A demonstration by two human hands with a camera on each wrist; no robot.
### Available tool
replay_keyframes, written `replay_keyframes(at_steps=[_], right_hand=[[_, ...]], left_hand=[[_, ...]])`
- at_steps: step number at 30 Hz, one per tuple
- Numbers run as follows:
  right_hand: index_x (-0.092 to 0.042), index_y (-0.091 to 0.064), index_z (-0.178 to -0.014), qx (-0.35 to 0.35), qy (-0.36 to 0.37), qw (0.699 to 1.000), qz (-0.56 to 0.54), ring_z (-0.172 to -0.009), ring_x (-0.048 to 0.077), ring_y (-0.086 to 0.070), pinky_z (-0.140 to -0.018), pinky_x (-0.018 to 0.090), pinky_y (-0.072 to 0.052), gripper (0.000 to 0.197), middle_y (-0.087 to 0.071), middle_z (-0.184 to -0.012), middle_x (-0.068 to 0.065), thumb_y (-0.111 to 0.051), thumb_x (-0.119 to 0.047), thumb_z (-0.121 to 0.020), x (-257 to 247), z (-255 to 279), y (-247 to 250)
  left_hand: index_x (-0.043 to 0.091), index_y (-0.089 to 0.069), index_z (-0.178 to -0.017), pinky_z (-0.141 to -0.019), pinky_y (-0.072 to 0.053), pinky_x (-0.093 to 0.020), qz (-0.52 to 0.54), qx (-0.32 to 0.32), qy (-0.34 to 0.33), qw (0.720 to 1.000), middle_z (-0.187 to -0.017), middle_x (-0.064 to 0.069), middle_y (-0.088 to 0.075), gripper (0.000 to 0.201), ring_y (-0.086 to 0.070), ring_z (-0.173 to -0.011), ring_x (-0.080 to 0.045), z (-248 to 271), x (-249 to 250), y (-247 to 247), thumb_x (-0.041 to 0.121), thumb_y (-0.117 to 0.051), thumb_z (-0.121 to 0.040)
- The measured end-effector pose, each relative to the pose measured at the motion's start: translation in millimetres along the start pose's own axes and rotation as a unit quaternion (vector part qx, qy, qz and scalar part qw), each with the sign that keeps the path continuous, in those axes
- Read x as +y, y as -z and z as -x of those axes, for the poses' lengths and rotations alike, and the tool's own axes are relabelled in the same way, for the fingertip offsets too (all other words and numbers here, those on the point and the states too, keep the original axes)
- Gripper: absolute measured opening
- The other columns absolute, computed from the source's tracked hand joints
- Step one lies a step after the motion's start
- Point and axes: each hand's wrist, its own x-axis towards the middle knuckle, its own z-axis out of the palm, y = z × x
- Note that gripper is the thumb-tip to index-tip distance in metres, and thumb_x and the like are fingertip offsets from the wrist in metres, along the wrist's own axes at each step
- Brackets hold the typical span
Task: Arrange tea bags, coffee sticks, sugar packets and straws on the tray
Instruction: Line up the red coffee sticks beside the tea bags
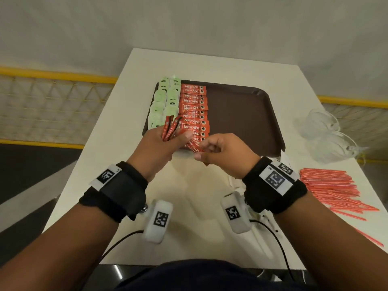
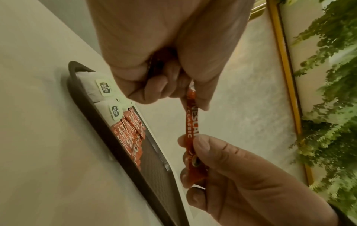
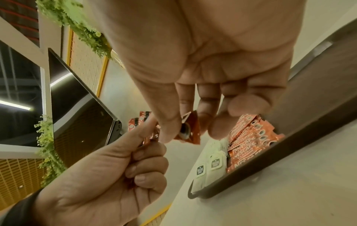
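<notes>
One coffee stick (image 2: 191, 122) is stretched between my two hands just off the near edge of the tray (image 1: 241, 114): my right hand (image 1: 226, 154) pinches one end between thumb and forefinger, other fingers loosely curled. My left hand (image 1: 161, 145) is closed round a small bunch of spare sticks (image 1: 171, 128), thumb pressing the shared stick, I think. On the tray, tea bags (image 1: 165, 99) fill its left edge, a coffee stick row (image 1: 193, 110) beside them. Straws (image 1: 333, 192) lie on the table (image 1: 117, 143), right of the tray.
</notes>
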Motion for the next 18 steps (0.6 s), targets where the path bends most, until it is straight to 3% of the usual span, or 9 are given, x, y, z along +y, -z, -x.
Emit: replay_keyframes(at_steps=[1, 3, 5, 7, 9, 11, 13, 16, 18], right_hand=[[-0.008, -0.07, -0.09, 0.001, 0.005, 1.0, -0.011, -0.071, 0.028, -0.064, -0.073, 0.039, -0.055, 0.018, -0.069, -0.077, 0.011, -0.072, -0.025, -0.086, -0.4, -1.7, 0.0], [-0.007, -0.071, -0.087, 0.015, 0.01, 0.999, -0.031, -0.061, 0.011, -0.057, -0.061, 0.019, -0.05, 0.016, -0.065, -0.072, 0.004, -0.07, -0.023, -0.088, -1.1, -4.4, 0.7], [-0.012, -0.072, -0.084, 0.027, 0.003, 0.998, -0.057, -0.061, 0.004, -0.053, -0.057, 0.011, -0.042, 0.012, -0.062, -0.07, -0.001, -0.07, -0.022, -0.088, -0.9, -7.2, 0.9], [-0.016, -0.071, -0.086, 0.028, -0.007, 0.996, -0.089, -0.068, 0.009, -0.056, -0.059, 0.014, -0.043, 0.008, -0.065, -0.074, 0.003, -0.069, -0.023, -0.089, -0.4, -10.3, 0.7], [-0.016, -0.07, -0.09, 0.035, -0.012, 0.992, -0.117, -0.071, 0.013, -0.06, -0.06, 0.018, -0.045, 0.007, -0.067, -0.081, 0.01, -0.068, -0.022, -0.089, -1.6, -14.1, -0.6], [-0.017, -0.069, -0.092, 0.043, -0.007, 0.988, -0.148, -0.07, 0.014, -0.062, -0.057, 0.015, -0.046, 0.006, -0.067, -0.081, 0.007, -0.069, -0.021, -0.088, -4.1, -19.2, -2.5], [-0.015, -0.07, -0.092, 0.051, 0.002, 0.984, -0.169, -0.068, 0.014, -0.061, -0.061, 0.019, -0.049, 0.008, -0.067, -0.077, 0.001, -0.071, -0.021, -0.086, -4.8, -25.0, -4.2], [-0.012, -0.072, -0.092, 0.075, 0.009, 0.981, -0.177, -0.071, 0.024, -0.06, -0.075, 0.036, -0.054, 0.012, -0.067, -0.085, 0.016, -0.071, -0.022, -0.086, -0.6, -35.4, -4.6], [-0.014, -0.072, -0.091, 0.078, 0.0, 0.981, -0.18, -0.07, 0.022, -0.06, -0.068, 0.03, -0.053, 0.01, -0.065, -0.085, 0.018, -0.071, -0.024, -0.087, 1.5, -43.0, -2.5]], left_hand=[[0.023, -0.066, -0.093, -0.053, -0.042, -0.016, 0.004, 0.02, -0.005, 1.0, -0.075, 0.013, -0.068, 0.011, -0.052, -0.054, 0.003, -2.5, -1.5, 1.1, 0.033, -0.067, -0.09], [0.015, -0.066, -0.096, -0.052, -0.041, -0.016, 0.018, 0.049, 0.003, 0.999, -0.079, 0.009, -0.067, 0.019, -0.049, -0.055, 0.001, -6.8, -3.7, 5.5, 0.032, -0.068, -0.09], [0.007, -0.065, -0.107, -0.049, -0.036, -0.018, 0.042, 0.041, 0.025, 0.998, -0.073, 0.008, -0.063, 0.03, -0.041, -0.052, -0.004, -9.9, -4.0, 9.2, 0.033, -0.068, -0.09], [0.01, -0.062, -0.112, -0.045, -0.031, -0.017, 0.082, 0.019, 0.047, 0.995, -0.058, 0.014, -0.053, 0.028, -0.033, -0.046, -0.004, -13.1, -2.6, 11.5, 0.03, -0.066, -0.092], [0.013, -0.062, -0.107, -0.042, -0.03, -0.016, 0.097, 0.025, 0.055, 0.993, -0.053, 0.015, -0.047, 0.022, -0.031, -0.044, -0.004, -17.8, -2.2, 12.9, 0.028, -0.066, -0.092], [0.015, -0.063, -0.095, -0.042, -0.03, -0.016, 0.069, 0.04, 0.034, 0.996, -0.049, 0.015, -0.046, 0.015, -0.032, -0.043, -0.004, -22.3, -1.9, 12.7, 0.029, -0.068, -0.091], [0.016, -0.064, -0.091, -0.043, -0.031, -0.017, 0.049, 0.038, 0.019, 0.998, -0.048, 0.016, -0.047, 0.014, -0.036, -0.041, -0.003, -27.7, -2.4, 13.1, 0.03, -0.068, -0.09], [0.016, -0.066, -0.106, -0.046, -0.037, -0.015, 0.062, 0.008, 0.028, 0.998, -0.054, 0.017, -0.058, 0.018, -0.049, -0.043, -0.001, -34.7, 3.4, 15.4, 0.028, -0.065, -0.092], [0.017, -0.065, -0.116, -0.051, -0.043, -0.015, 0.077, -0.01, 0.046, 0.996, -0.063, 0.015, -0.066, 0.025, -0.058, -0.05, -0.001, -42.4, 5.8, 17.7, 0.028, -0.064, -0.093]])
